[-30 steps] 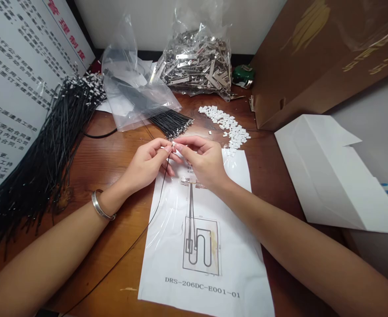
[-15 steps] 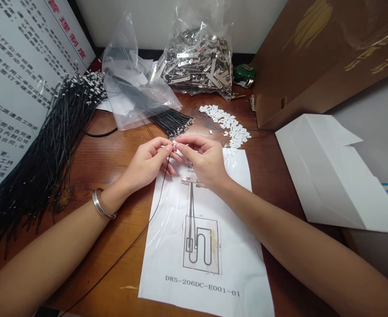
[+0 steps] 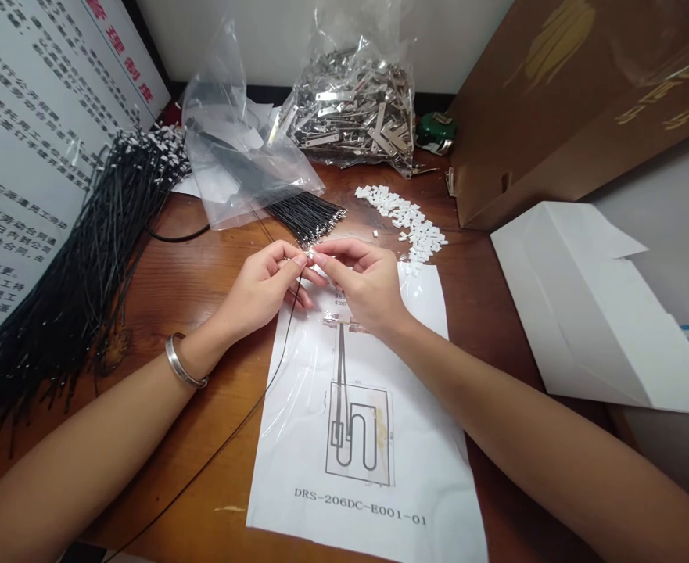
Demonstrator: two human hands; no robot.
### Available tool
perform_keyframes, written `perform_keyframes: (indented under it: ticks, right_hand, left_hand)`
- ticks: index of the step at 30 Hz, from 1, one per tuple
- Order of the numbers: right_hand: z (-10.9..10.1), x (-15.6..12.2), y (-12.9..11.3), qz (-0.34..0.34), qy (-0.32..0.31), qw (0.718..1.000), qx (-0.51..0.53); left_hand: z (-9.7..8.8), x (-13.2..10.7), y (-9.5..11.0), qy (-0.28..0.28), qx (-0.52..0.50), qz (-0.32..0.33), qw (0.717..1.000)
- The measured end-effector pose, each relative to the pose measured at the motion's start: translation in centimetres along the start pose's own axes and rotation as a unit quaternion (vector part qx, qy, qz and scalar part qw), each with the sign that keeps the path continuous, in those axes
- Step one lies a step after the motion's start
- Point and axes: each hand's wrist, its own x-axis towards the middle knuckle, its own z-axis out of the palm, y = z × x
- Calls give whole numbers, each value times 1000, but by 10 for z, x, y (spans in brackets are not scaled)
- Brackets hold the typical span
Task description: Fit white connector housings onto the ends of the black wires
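My left hand (image 3: 262,288) pinches a thin black cable (image 3: 272,377) close to its end between thumb and forefinger. From there the cable runs down and left past the table's front edge. Fingertip to fingertip with it, my right hand (image 3: 371,288) pinches a tiny white connector housing (image 3: 310,254) at the cable's end. Whether the cable sits inside the housing cannot be made out behind the fingers. Just beyond my fingertips lies a bundle of black cables (image 3: 303,217) with metal-tipped ends. To the right of it, small white housings (image 3: 423,238) are spread in a heap.
Beneath my hands lies a printed drawing sheet (image 3: 297,438). A clear bag of metal strips (image 3: 349,117) stands at the back, beside an empty-looking plastic bag (image 3: 215,172). More black cables (image 3: 86,258) lean at left. A brown box (image 3: 497,133) and folded white card (image 3: 584,313) flank the right.
Both hands stay almost in place at the cable end. The white housing shows slightly more between the fingertips, and the whole view has shifted a little.
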Motion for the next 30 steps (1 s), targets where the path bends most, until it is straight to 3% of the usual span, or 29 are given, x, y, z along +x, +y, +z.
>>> perform_keyframes:
  ticks: [30]
  right_hand:
    - [3, -4, -5, -21, -2, 999, -48]
  left_hand:
    - [1, -2, -4, 27, 42, 54, 997]
